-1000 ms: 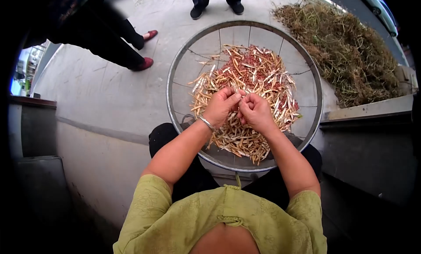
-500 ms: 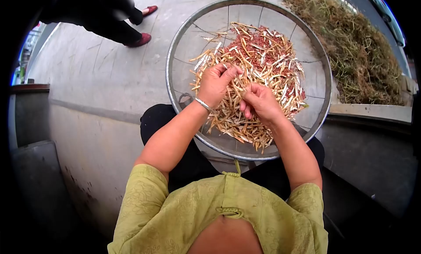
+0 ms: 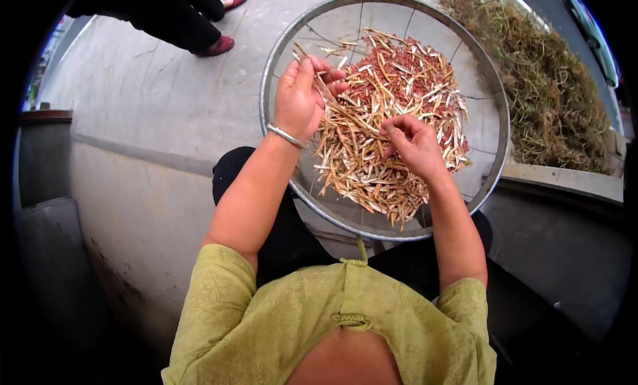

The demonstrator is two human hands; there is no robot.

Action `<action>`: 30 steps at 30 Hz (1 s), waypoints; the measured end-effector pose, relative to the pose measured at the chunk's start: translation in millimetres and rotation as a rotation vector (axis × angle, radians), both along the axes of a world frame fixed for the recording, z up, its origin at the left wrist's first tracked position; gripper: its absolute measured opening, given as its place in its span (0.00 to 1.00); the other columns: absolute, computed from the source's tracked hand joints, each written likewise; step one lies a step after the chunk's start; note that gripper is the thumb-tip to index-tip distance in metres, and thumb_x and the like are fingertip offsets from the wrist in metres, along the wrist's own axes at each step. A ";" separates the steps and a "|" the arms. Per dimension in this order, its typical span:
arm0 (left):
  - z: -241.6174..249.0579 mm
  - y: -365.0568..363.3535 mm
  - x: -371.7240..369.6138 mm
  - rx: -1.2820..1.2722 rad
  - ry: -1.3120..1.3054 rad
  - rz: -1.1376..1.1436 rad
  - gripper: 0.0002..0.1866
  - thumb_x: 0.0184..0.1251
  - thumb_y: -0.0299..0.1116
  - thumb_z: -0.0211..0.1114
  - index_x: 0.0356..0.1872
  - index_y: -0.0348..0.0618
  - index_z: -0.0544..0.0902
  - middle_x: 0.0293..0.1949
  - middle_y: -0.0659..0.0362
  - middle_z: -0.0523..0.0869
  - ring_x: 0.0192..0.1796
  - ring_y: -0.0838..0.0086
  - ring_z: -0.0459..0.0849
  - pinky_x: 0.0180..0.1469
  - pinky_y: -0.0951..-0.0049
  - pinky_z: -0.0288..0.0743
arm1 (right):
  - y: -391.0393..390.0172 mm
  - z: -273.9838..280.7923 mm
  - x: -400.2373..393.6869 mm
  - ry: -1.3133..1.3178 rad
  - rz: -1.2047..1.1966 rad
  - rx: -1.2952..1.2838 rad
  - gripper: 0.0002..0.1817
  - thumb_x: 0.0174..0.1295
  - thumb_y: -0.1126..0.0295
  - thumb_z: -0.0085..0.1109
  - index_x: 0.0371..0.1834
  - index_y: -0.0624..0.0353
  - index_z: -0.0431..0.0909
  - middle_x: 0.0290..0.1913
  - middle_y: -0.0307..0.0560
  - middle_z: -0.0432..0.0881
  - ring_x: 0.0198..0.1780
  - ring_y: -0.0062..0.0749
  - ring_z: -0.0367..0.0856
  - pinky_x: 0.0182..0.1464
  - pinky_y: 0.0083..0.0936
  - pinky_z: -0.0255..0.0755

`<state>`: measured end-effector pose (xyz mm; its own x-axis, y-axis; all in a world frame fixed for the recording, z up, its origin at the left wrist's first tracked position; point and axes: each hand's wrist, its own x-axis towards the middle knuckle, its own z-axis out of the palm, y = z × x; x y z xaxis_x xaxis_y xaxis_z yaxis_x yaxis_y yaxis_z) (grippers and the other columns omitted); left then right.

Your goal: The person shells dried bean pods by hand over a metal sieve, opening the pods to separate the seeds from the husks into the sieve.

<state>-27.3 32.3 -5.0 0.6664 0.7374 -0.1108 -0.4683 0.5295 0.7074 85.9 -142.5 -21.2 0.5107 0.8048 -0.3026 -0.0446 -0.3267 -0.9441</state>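
A round metal-rimmed mesh sieve (image 3: 503,119) rests over my lap. In it lie dried bean pods (image 3: 362,166), tan and pale, and a patch of small red beans (image 3: 389,69) toward the far side. My left hand (image 3: 302,96), wearing a silver bangle (image 3: 287,136), is raised over the sieve's left part. Dried pods stick out between its thumb and fingers. Low over the pods, my right hand (image 3: 415,146) has thumb and fingertips pinched together; whatever they grip is too small to make out.
A large heap of dried plants (image 3: 538,86) lies on the ground at the right. Another person's dark-trousered legs and red shoes (image 3: 218,46) are at the upper left. A low stone ledge (image 3: 565,182) runs along the right.
My left hand has moved left and up, away from my right hand, with pods now showing in it. My right hand has shifted slightly right. The view has shifted a little.
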 end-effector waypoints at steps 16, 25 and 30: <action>2.5 13.8 -9.3 0.120 0.078 -0.091 0.05 0.66 0.32 0.54 0.36 0.43 0.71 0.20 0.69 0.65 0.17 0.89 0.59 0.17 0.88 0.51 | 73.9 -38.6 -3.4 -0.986 0.284 -0.276 0.09 0.50 0.65 0.60 0.26 0.59 0.77 0.26 0.46 0.80 0.27 0.37 0.79 0.31 0.33 0.73; -4.7 -11.2 0.0 0.331 0.317 -0.332 0.09 0.64 0.33 0.57 0.40 0.39 0.77 0.22 0.71 0.70 0.17 0.91 0.59 0.17 0.88 0.51 | 17.2 17.4 -2.0 0.575 0.048 0.113 0.06 0.62 0.69 0.53 0.30 0.59 0.72 0.23 0.39 0.77 0.12 0.10 0.56 0.13 0.08 0.49; -7.3 -23.8 4.3 0.147 0.311 -0.547 0.08 0.62 0.34 0.61 0.36 0.41 0.77 0.19 0.72 0.69 0.16 0.90 0.59 0.17 0.88 0.50 | 5.4 14.3 -4.3 0.806 0.084 0.187 0.07 0.63 0.68 0.51 0.31 0.59 0.72 0.23 0.38 0.75 0.12 0.09 0.53 0.13 0.08 0.46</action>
<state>-23.0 8.5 -12.3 0.9033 0.3222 -0.2833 0.0809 0.5206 0.8500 81.6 -137.0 -7.0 0.1310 0.9039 -0.4073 -0.7129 -0.1996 -0.6723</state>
